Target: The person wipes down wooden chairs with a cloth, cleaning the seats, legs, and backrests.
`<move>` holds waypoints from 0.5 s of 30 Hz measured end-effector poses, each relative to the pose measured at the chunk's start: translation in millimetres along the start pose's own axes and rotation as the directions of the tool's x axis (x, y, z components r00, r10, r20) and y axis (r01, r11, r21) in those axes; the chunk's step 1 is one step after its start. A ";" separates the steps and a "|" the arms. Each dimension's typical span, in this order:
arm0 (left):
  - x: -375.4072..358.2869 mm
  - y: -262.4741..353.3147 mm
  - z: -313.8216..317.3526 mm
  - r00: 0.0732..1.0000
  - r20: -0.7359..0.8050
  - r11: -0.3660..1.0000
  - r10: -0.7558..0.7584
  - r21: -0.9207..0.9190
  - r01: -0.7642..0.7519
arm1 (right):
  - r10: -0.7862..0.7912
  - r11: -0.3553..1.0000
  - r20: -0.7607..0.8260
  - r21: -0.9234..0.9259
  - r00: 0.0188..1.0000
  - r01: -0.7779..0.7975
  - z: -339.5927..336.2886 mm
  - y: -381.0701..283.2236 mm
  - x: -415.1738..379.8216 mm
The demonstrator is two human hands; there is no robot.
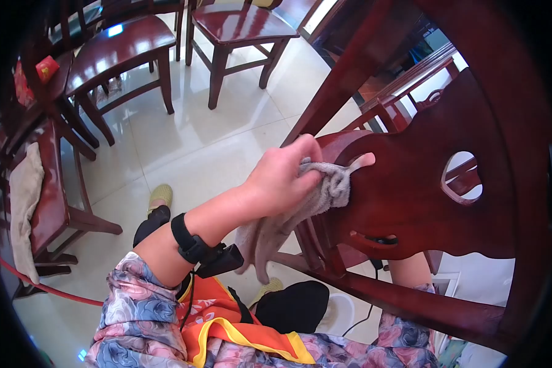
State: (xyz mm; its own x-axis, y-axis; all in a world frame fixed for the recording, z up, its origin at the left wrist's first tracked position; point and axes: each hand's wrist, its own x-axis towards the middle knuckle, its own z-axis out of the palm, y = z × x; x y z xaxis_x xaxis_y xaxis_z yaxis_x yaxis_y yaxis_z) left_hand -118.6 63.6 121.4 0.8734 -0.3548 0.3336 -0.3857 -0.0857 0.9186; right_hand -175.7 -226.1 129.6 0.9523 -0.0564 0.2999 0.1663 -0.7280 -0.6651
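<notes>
My left hand [284, 178] is closed round a grey cloth [276, 236] at the edge of a dark red wooden chair back [411, 196]. Part of the cloth is bunched against the wood, and its narrow end reaches a curved slot [363, 161] in the panel. The rest hangs down below my fingers. My right forearm [411, 272] goes up behind the chair back, which hides my right hand.
Two glossy wooden chairs [242, 24] [122, 49] stand across the tiled floor [184, 141]. At the left, a beige cloth [27, 208] lies over another chair seat [50, 184]. A red cord [55, 293] crosses the lower left. A white basin [340, 311] sits near my feet.
</notes>
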 end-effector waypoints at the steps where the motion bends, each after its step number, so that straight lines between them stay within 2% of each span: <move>1: 0.8 -2.6 0.8 0.994 -0.091 0.995 -0.060 -0.088 0.052 | -0.004 1.000 0.000 -0.006 1.000 0.004 -0.7 1.2 -0.9; 2: 3.1 4.6 0.6 0.964 -0.221 0.978 0.147 -0.114 -0.176 | -0.002 1.000 -0.002 -0.002 1.000 0.002 -0.5 1.2 -3.6; 3: 6.5 27.3 -8.0 0.940 -0.235 0.946 0.247 -0.153 -0.287 | 0.009 1.000 0.004 -0.006 1.000 -0.009 0.4 2.7 -8.6; 4: 10.4 44.1 -14.3 0.910 -0.252 0.903 0.331 -0.196 -0.383 | 0.011 1.000 0.012 -0.008 1.000 -0.011 1.5 2.7 -9.5; 5: 16.2 43.8 -11.5 0.915 -0.252 0.906 0.315 -0.207 -0.369 | 0.017 1.000 0.013 -0.012 1.000 -0.016 0.4 2.1 -12.0; 7: 28.8 45.9 -9.1 0.813 -0.277 0.858 0.512 0.125 -0.497 | 0.021 1.000 0.006 -0.018 1.000 -0.021 -1.8 3.2 -10.4; 8: 27.2 33.7 -12.1 0.865 -0.203 0.872 0.459 0.291 -0.395 | 0.010 1.000 -0.003 -0.015 1.000 -0.010 -3.4 3.4 -4.6; 10: 13.9 -5.9 2.9 0.953 -0.047 0.882 0.299 0.396 -0.257 | 0.009 1.000 -0.001 -0.017 1.000 -0.009 -2.2 4.5 -3.3; 11: 1.1 -21.1 10.9 0.987 0.101 0.904 0.123 0.398 -0.154 | 0.011 1.000 -0.004 -0.012 1.000 -0.011 -1.5 5.4 -2.9; 12: -9.4 -29.5 19.6 0.983 0.150 0.913 0.107 0.378 -0.156 | 0.011 1.000 -0.002 -0.009 1.000 -0.011 -1.2 4.5 -3.1; 13: -16.0 -36.0 29.3 0.976 0.131 0.898 0.171 0.386 -0.209 | 0.016 1.000 0.002 -0.008 1.000 -0.016 -1.8 4.6 -3.7; 15: -26.6 -35.2 34.1 0.986 0.137 0.968 0.091 0.221 -0.120 | 0.020 1.000 0.005 -0.007 1.000 -0.020 -2.6 3.7 -2.5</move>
State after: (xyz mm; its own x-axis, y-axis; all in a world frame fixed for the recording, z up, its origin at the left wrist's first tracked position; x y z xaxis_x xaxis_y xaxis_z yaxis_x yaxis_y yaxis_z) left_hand -138.4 44.3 72.9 0.7856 -0.4854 0.3838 -0.5441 -0.2465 0.8020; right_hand -178.1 -230.4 128.1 0.9565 -0.0675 0.2837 0.1458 -0.7318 -0.6658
